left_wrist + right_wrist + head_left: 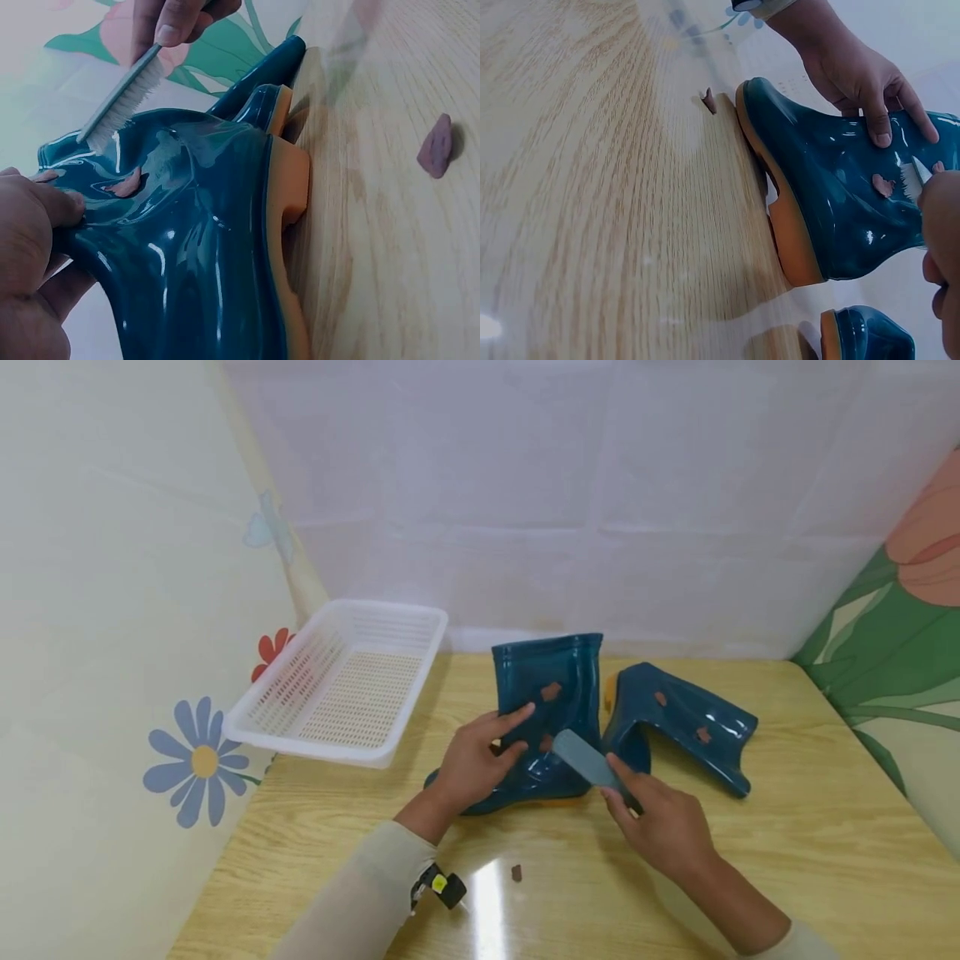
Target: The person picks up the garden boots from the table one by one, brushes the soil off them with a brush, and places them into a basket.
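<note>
A dark teal rain boot (547,668) with an orange sole (289,180) stands on the table, toe to the left. My left hand (474,760) grips its shaft from the toe side, with fingers on both faces in the left wrist view. My right hand (667,827) holds a grey-backed brush (588,760) by the handle. The brush's white bristles (124,112) are at the boot's side, close to a reddish-brown lump (883,185); whether they touch, I cannot tell. Another brown patch (551,691) sits higher on the shaft.
A second teal boot (682,718) lies tipped over at the right, with brown patches (702,735) on it. A white slotted basket (360,752) stands at the back left. One loose brown lump (516,872) lies on the wooden table (810,827) near the front.
</note>
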The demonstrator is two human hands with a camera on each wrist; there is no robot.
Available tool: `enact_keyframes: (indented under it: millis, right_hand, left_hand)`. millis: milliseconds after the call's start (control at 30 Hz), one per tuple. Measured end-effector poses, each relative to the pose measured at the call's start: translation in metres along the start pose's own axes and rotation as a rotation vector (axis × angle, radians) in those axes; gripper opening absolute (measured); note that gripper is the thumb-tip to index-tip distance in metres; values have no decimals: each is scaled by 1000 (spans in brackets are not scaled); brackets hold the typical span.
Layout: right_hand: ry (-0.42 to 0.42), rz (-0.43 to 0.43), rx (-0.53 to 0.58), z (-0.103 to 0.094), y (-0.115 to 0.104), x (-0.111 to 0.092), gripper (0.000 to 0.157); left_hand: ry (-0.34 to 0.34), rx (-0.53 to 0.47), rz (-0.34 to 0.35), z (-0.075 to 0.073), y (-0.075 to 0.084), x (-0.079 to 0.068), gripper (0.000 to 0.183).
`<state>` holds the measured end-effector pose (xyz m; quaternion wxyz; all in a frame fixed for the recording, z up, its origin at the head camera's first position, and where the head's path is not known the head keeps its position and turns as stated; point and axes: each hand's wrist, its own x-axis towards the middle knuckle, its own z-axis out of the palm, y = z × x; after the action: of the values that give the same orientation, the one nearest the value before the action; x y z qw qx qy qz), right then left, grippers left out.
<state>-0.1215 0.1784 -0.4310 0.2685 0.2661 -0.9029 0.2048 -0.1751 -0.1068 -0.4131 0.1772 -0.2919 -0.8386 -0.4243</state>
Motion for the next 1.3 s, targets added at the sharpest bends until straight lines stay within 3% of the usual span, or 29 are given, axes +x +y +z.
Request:
enact_keyframes:
  millis: [333, 767, 833, 967, 1067, 1300]
  right_hand:
    - [17, 20, 25, 6, -5, 8, 54]
    - [-194, 106, -5, 7, -16, 9, 49]
    - [-175, 106, 10, 5, -16, 8, 48]
    - [-39, 73, 50, 3, -14, 12, 52]
    - [8, 59, 51, 4, -13, 16, 54]
    - [-157, 130, 19, 7, -16, 12, 50]
  left_hand:
    - [33, 29, 9, 1, -4, -3, 53]
    - [35, 5, -12, 2, -3, -4, 54]
    - [34, 8, -14, 2, -3, -4, 54]
    - [29, 16, 1, 2, -3, -4, 54]
    - [28, 24, 14, 2, -3, -3, 54]
    - [27, 31, 6, 3, -1, -3, 54]
